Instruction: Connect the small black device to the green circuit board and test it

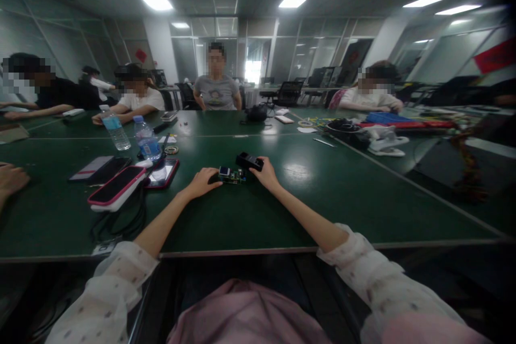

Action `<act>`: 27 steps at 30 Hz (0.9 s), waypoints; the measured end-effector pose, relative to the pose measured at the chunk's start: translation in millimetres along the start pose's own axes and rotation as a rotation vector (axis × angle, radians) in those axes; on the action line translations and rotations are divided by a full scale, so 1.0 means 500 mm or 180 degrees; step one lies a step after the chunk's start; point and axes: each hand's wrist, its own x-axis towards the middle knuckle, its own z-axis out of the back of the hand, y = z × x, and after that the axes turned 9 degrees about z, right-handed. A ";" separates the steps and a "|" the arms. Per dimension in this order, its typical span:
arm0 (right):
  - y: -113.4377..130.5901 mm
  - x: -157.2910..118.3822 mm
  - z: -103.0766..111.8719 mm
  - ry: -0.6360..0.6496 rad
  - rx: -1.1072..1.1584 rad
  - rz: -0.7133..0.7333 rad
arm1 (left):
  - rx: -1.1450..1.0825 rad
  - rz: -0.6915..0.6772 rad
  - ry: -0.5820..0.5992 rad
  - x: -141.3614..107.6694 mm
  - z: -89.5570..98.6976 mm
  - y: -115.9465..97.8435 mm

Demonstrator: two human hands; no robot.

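On the green table, my left hand pinches the left end of a small circuit board, which carries a little square screen and green electronics. My right hand grips the right end of a black plastic case, with thumb and fingers on either side of it. The case lies just behind and to the right of the board, its openings facing up. Whether board and case touch is hard to make out.
Left of my arm lie phones, cables and two water bottles. Farther right are a bundle of black cords, a white plastic bag and a pen. Several people sit around; another person's hand rests at far left.
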 end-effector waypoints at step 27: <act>0.000 -0.004 -0.003 0.0168 -0.0003 0.0026 | -0.0045 0.0036 0.0090 -0.002 0.007 -0.003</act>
